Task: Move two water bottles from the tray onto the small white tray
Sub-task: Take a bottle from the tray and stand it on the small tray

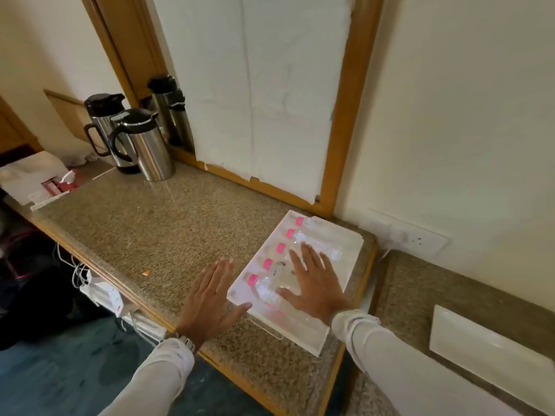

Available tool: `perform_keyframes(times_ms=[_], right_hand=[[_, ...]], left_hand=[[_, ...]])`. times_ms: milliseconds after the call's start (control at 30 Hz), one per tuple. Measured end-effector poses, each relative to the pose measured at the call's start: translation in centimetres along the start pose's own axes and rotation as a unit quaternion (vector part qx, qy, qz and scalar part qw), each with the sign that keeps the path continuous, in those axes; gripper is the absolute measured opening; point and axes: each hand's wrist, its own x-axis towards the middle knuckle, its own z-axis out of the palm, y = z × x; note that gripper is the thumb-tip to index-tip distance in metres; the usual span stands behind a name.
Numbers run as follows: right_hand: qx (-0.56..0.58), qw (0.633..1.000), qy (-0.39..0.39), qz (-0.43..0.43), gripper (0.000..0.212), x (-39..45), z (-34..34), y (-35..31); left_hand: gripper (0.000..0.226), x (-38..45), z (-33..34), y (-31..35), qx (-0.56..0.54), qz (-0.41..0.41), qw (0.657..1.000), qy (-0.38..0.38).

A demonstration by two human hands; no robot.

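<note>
Granite counter (168,223) runs from 9 o'clock toward 4 o'clock. White tray (348,259) sits at the counter's right end, about 3 o'clock of frame centre, near the wall.

Water bottles (318,235) lie on their sides in the tray in a row, pink caps (280,248) pointing toward 9 o'clock. Five caps clearly visible (glare washes out the bottle bodies; exact count uncertain).

Right hand (315,283): flat, fingers spread, palm down over the middle bottles, gripping nothing. Contact with the bottles cannot be told.

Left hand (210,298): also flat and spread, palm down over the counter just beside the tray's 9 o'clock edge, thumb reaching to the tray rim. Empty. Wristwatch (183,340) at the cuff of a white sleeve (159,373).

Small white tray (492,355) lies on a separate, lower counter at 4 o'clock, well apart from the bottles.

Two steel flasks (141,142) with black lids stand at 10 o'clock, beside a wood-framed mirror (345,115) covered with white paper.
</note>
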Motion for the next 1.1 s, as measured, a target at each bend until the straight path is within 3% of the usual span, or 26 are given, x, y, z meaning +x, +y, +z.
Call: perform_keyframes(times_ms=[167,333,500,667,767,1100], right_hand=[[-0.008,0.997,0.002,-0.076,0.057,3.3,2.9,-5.9],[-0.066,0.992,-0.091,-0.053,0.032,6.1,3.6,-9.5],[-0.015,0.991,-0.130,-0.020,0.028,7.0,2.0,-10.9],[0.108,0.992,-0.032,0.052,0.031,4.9,-3.9,-11.0],[0.221,0.971,0.032,0.081,0.040,2.2,-6.1,-10.4],[0.391,0.903,0.144,0.106,0.036,-1.8,-4.7,-7.9]], left_hand=[[0.107,-0.4,3.3,-4.6,0.015,-0.009,0.999,-0.037],[0.112,2.2,4.5,-7.7,-0.006,0.063,0.993,-0.097],[0.121,4.2,6.4,-8.4,-0.007,0.121,0.985,-0.124],[0.121,4.5,7.1,-8.7,-0.019,0.140,0.984,-0.111],[0.120,4.5,7.4,-8.7,-0.023,0.146,0.985,-0.093],[0.117,4.4,7.0,-8.6,0.013,0.158,0.984,-0.085]])
